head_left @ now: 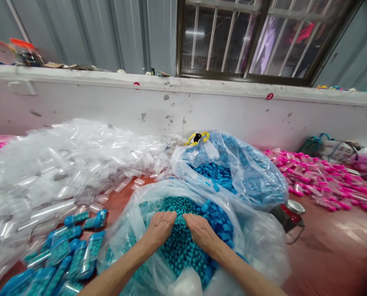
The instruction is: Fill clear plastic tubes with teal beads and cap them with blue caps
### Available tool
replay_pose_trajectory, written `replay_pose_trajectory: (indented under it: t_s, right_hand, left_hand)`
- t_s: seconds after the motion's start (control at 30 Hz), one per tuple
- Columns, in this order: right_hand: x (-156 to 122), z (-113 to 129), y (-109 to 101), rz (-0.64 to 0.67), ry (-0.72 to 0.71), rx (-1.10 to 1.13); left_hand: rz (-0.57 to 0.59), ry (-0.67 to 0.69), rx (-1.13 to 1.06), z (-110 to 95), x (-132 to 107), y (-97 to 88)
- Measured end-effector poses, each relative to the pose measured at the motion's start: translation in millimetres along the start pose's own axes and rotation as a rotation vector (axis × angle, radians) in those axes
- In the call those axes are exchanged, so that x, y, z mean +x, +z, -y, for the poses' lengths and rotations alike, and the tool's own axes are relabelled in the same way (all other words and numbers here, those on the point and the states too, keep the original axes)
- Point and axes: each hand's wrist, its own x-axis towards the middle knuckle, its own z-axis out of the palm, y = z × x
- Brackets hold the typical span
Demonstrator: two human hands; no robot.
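Both my hands are sunk in a clear plastic bag (257,242) full of small teal beads (183,250), close in front of me. My left hand (159,229) lies palm down on the beads, its fingertips buried in them. Beside it, almost touching, my right hand (201,231) does the same, next to a clump of blue caps (220,220) in the same bag. The fingers of both hands curl into the beads, so I cannot see what they hold.
Behind stands a second clear bag of blue caps (232,172). A large heap of empty clear tubes (63,164) fills the left. Filled tubes with blue caps (63,255) lie at lower left, pink-capped ones (319,181) at right. A small jar (289,213) sits on the red table (331,246).
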Motion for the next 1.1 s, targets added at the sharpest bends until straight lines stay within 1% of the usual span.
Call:
replay_pose_trajectory:
  t_s: [0.07,0.1,0.17,0.23,0.3,0.37,0.4,0.43,0.5,0.53,0.57,0.6,0.67,0.7,0.73,0.8,0.83,0.93,0.97,1.0,1.03,1.1]
  right_hand:
    - [-2,-11,-3,0.031,0.047,0.025]
    - [-2,-16,-4,0.023,0.066,0.076]
    - [2,-20,-8,-0.018,0.1,0.228]
    - [9,-18,-10,-0.024,0.158,0.33]
    - [16,-10,-12,-0.007,0.24,0.287]
    - [22,0,-13,-0.032,0.29,0.189]
    - [24,4,-13,-0.056,0.269,0.177]
    - [26,7,-15,-0.07,0.208,0.21]
    - [29,10,-18,-0.064,0.033,0.38]
    - [31,11,-20,-0.053,-0.036,0.479]
    - [32,10,-22,-0.045,-0.071,0.569]
    - [32,9,-23,-0.042,-0.068,0.646]
    - [29,8,-24,-0.008,-0.007,0.779]
    - [26,8,-24,0.032,0.024,0.85]
    - [21,8,-22,0.078,0.049,0.92]
    - [10,11,-17,0.14,0.083,1.029]
    - [3,12,-13,0.144,0.096,1.064]
    - [-9,17,-5,0.158,0.142,1.146]
    - [-10,18,-3,0.182,0.16,1.181]
    - [-10,19,-2,0.2,0.179,1.216]
    - [-8,20,-1,0.196,0.201,1.245]
    - [-3,23,0,0.141,0.261,1.286]
  left_hand:
    - [0.014,-0.041,-0.045,7,-2,0.7]
    - [0.012,-0.072,-0.118,10,-3,-0.3]
    - [0.038,-0.153,-0.347,14,-1,-5.5]
    - [0.077,-0.209,-0.554,16,5,-13.0]
    - [0.11,-0.215,-0.662,16,12,-19.8]
    - [0.152,-0.195,-0.742,16,17,-24.2]
    - [0.184,-0.18,-0.795,15,18,-25.7]
    - [0.216,-0.166,-0.845,15,18,-27.0]
    - [0.266,-0.147,-0.933,14,17,-29.8]
    - [0.284,-0.139,-0.994,14,16,-31.5]
    - [0.304,-0.126,-1.066,13,14,-33.5]
    - [0.33,-0.107,-1.142,13,13,-35.4]
    - [0.413,-0.052,-1.258,12,10,-38.6]
    - [0.456,-0.025,-1.266,12,8,-39.6]
    - [0.478,0.0,-1.228,11,6,-40.2]
    - [0.475,0.036,-1.092,8,2,-40.8]
    - [0.484,0.048,-1.027,7,-1,-41.2]
    - [0.582,0.082,-0.874,3,-8,-43.4]
    - [0.58,0.099,-0.81,1,-10,-44.2]
    - [0.537,0.117,-0.729,-1,-13,-44.5]
    - [0.463,0.136,-0.63,-4,-15,-44.3]
    - [0.296,0.122,-0.403,-10,-21,-42.0]
